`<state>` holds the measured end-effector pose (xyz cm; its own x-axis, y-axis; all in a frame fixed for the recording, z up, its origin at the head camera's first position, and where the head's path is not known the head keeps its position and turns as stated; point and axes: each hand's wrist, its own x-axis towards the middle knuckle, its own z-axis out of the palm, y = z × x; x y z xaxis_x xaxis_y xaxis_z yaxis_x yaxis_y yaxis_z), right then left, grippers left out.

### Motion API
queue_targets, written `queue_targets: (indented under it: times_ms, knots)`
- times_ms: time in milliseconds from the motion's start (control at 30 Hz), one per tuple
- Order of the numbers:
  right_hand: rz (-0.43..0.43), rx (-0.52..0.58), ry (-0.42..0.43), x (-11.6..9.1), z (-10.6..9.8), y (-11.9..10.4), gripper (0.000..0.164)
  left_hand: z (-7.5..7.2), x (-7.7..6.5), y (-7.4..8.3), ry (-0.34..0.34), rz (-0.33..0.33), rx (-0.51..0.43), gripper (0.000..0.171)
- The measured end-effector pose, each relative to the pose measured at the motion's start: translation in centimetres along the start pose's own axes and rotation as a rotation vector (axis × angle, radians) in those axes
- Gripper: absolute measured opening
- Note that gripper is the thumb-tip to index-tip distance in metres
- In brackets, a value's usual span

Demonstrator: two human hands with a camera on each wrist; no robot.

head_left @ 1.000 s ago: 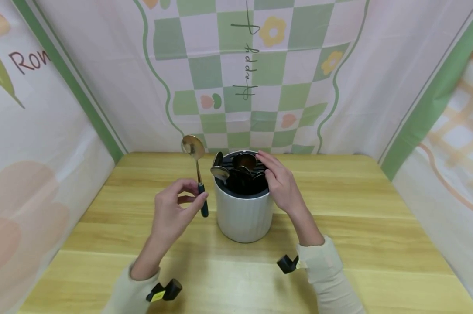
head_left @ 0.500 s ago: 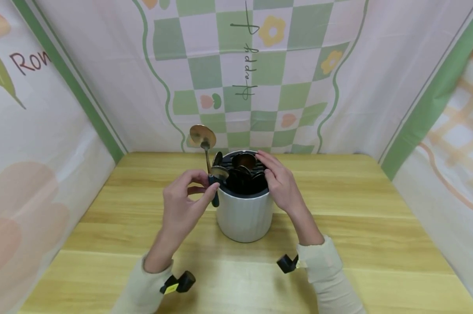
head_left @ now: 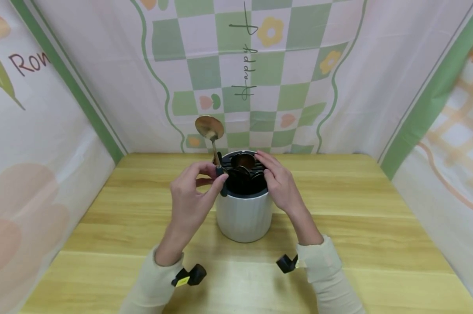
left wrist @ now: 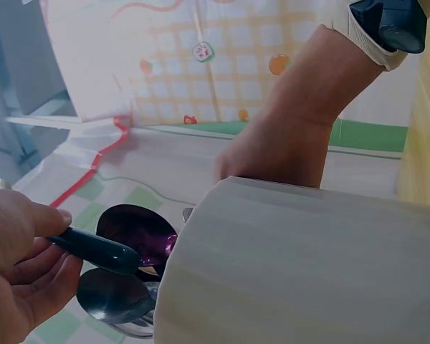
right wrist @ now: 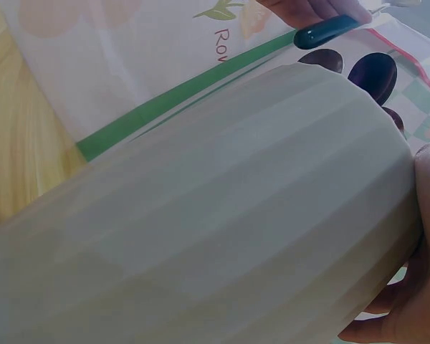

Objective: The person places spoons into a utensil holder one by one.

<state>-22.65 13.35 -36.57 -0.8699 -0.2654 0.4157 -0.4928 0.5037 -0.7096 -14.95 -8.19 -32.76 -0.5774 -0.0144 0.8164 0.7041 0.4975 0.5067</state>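
My left hand (head_left: 193, 192) pinches a spoon (head_left: 209, 127) by its dark green handle (left wrist: 97, 249) between thumb and fingers. The spoon's round gold bowl points up, while the handle's lower end overlaps the left rim of a white ribbed utensil holder (head_left: 243, 220). More spoons (left wrist: 115, 294) stand bowl up inside the holder, one of them partly hidden behind my left hand. On the opposite side, my right hand (head_left: 281, 183) holds the holder at its rim, thumb toward me and fingers reaching along the far side.
The holder stands upright on a light wooden table (head_left: 362, 244). A patterned cloth (head_left: 260, 65) hangs close behind the table's far edge, and further printed cloths flank both sides. Each wrist carries a small black camera (head_left: 195, 274).
My left hand has carried the spoon right and slightly up, from beside the holder to its left rim; the bowl's inner side has turned away. The right hand stays in place.
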Motion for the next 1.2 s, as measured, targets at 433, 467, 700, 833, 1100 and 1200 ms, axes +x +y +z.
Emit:
queue_targets:
  times_ms: [433, 467, 700, 833, 1100, 1200]
  knots:
    - [-0.017, 0.008, 0.0, 0.1, 0.2, -0.1, 0.046, 1.4, -0.3, -0.3, 0.018, 0.047, 0.04, 0.023]
    - [-0.016, 0.008, 0.0, 0.1, 0.2, -0.1, 0.046, 1.5, -0.3, -0.4, 0.022, 0.049, 0.043, 0.023]
    - [-0.012, -0.003, 0.011, 0.2, 0.2, 0.2, 0.046, 2.0, -0.4, -0.6, 0.041, 0.058, 0.063, 0.022]
    - [-0.015, -0.002, 0.014, 0.1, 0.1, 0.2, 0.046, 2.3, -0.6, -0.7, 0.03, 0.052, 0.062, 0.021]
    - [-0.01, -0.007, 0.014, 0.0, 0.0, 0.1, 0.046, 2.6, -0.9, -0.7, 0.008, 0.028, 0.149, 0.021]
    - [-0.008, -0.007, 0.015, 0.0, 0.0, 0.2, 0.047, 2.4, -0.8, -0.7, 0.022, 0.015, 0.163, 0.021]
